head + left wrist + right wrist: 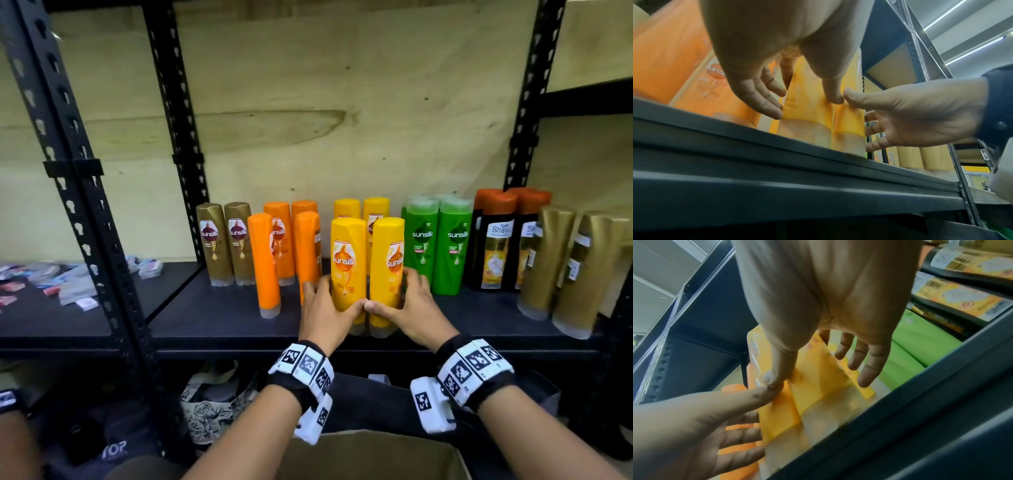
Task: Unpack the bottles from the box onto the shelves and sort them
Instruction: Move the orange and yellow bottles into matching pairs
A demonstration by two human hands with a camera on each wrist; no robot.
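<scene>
Two yellow Sunsilk bottles stand side by side near the front edge of the dark shelf (pixel 222 318), caps down. My left hand (pixel 334 296) lies against the left yellow bottle (pixel 347 253), thumb on its front and straight fingers along its outer side. Mirroring it, my right hand (pixel 392 291) touches the right yellow bottle (pixel 387 253). The two thumb tips meet in front, between the bottles. The left wrist view shows the left hand (pixel 805 105) with straight fingers. In the right wrist view the right hand (pixel 820 380) has its fingers spread. An open cardboard box (pixel 359 455) sits below my forearms.
Two more yellow bottles (pixel 359 207) stand behind. Along the shelf are brown bottles (pixel 224 243), orange bottles (pixel 270 260), green bottles (pixel 436 246), black orange-capped bottles (pixel 496 246) and gold bottles (pixel 565 267). Small packets (pixel 51 284) lie on the left bay, past a black upright (pixel 96 240).
</scene>
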